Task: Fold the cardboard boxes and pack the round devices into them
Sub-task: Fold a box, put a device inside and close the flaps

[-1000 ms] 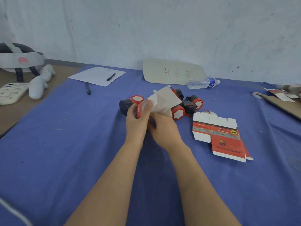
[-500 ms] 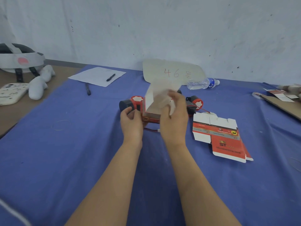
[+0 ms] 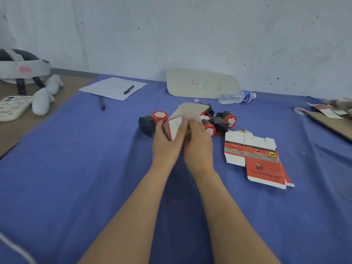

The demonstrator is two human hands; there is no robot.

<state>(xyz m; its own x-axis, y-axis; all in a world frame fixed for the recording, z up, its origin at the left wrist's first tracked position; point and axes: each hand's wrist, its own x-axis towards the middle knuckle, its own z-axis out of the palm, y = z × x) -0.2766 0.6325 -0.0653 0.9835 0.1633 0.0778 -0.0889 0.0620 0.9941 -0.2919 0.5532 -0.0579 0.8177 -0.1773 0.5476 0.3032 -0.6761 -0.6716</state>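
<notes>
While L hand (image 3: 165, 141) & R hand (image 3: 200, 143) both clasp the half-folded red-and-white cardboard box (image 3: 182, 119) at centre, black-and-red round devices (image 3: 150, 121) just beyond at 11 & 1 o'clock, risk: uneven finger pressure could crease flap crooked, jamming closure.

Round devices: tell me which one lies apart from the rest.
The black, red-capped device beside the left hand. It lies alone; the other devices bunch together behind the right hand, past the held box.
</notes>
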